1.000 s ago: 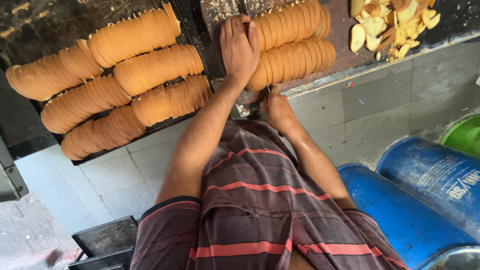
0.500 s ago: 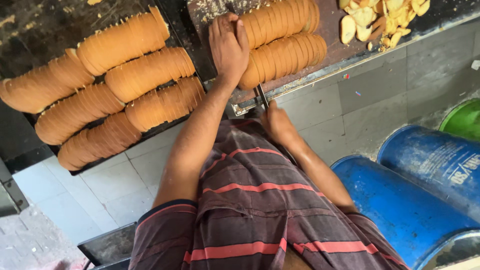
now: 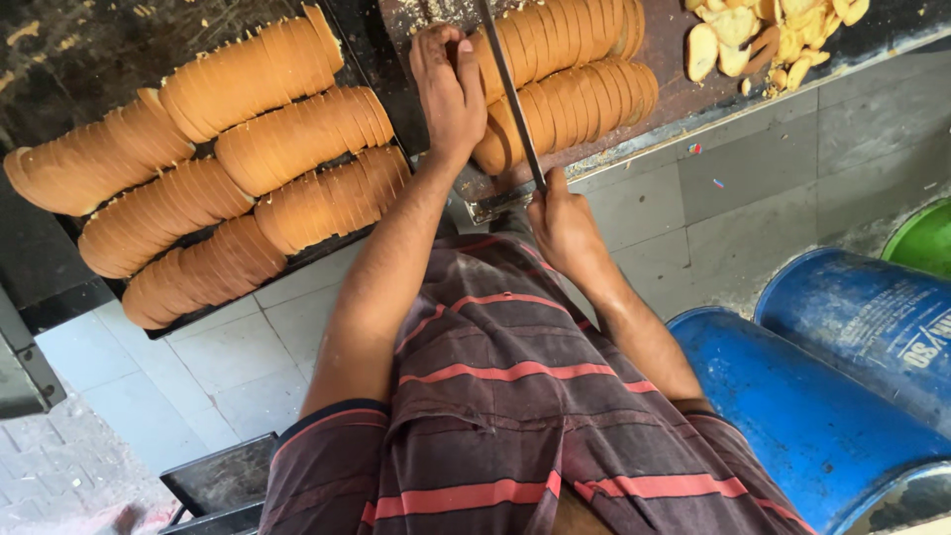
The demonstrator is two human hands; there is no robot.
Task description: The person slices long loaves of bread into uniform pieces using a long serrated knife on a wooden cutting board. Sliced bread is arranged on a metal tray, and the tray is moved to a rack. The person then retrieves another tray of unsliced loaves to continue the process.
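**A:** Start far left of the knife (image 3: 511, 97). What's there?

**B:** A dark tray (image 3: 45, 263) well off to the blade's left, packed with rows of sliced brown rounds (image 3: 238, 168) leaning on edge.

**A:** And closer in?

**B:** The left hand (image 3: 451, 89) is just left of the blade. Its fingers are curled over the near end of two sliced loaves (image 3: 594, 99), pressing them together. The blade lies across those loaves, touching them right beside the fingertips.

**A:** Who drives the knife?

**B:** The right hand (image 3: 565, 223), at the handle end nearest the body. It is clenched tight around the handle.

**A:** What's right of the blade?

**B:** Most of both loaves, lying on a dark board (image 3: 684, 94). Farther right there's a heap of pale offcuts (image 3: 763, 35). Two blue drums (image 3: 822, 416) stand on the floor, well apart from the knife.

**A:** How would you cut well here?

**B:** I'd say tuck the left fingertips back, since they're very near the edge. Hold the blade square to the loaves so the slices match those on the tray. Long, light strokes should crumble them less than pressing down. The left hand should steady the loaves, not crush them.
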